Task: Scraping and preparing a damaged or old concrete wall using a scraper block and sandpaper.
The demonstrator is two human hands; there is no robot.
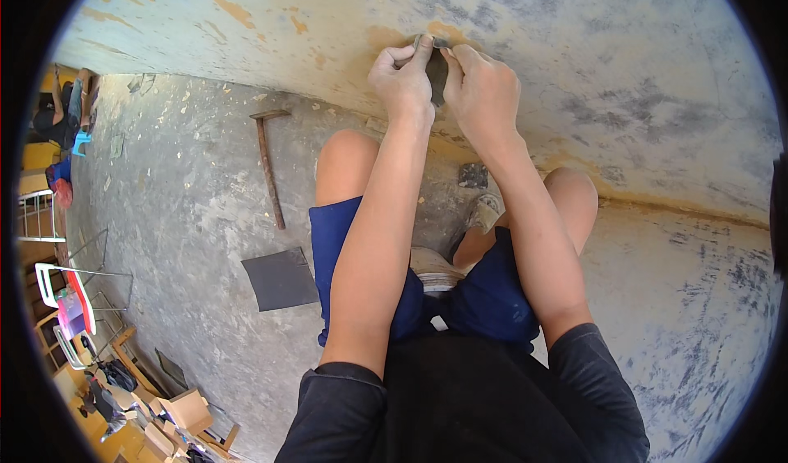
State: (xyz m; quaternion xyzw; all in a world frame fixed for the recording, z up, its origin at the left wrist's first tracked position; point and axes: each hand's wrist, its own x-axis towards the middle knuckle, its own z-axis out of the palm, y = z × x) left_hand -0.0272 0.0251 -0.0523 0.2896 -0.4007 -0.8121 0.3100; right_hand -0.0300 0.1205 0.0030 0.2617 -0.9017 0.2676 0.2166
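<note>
Both hands are raised in front of a wall with patchy, worn paint. Pinched between the thumb and fingers of my left hand is one side of a small, dark, bent sheet, which looks like sandpaper. My right hand grips the other side of it, close beside the left. White dust coats the fingers of my left hand. A larger dark sheet, likely sandpaper too, lies flat on the floor left of my knee. Farther forward lies a hammer with a wooden handle.
A small dark piece lies by my foot near the wall's base. At the far left are a folding chair, cardboard boxes, a blue stool and another person. The concrete floor has paint flakes.
</note>
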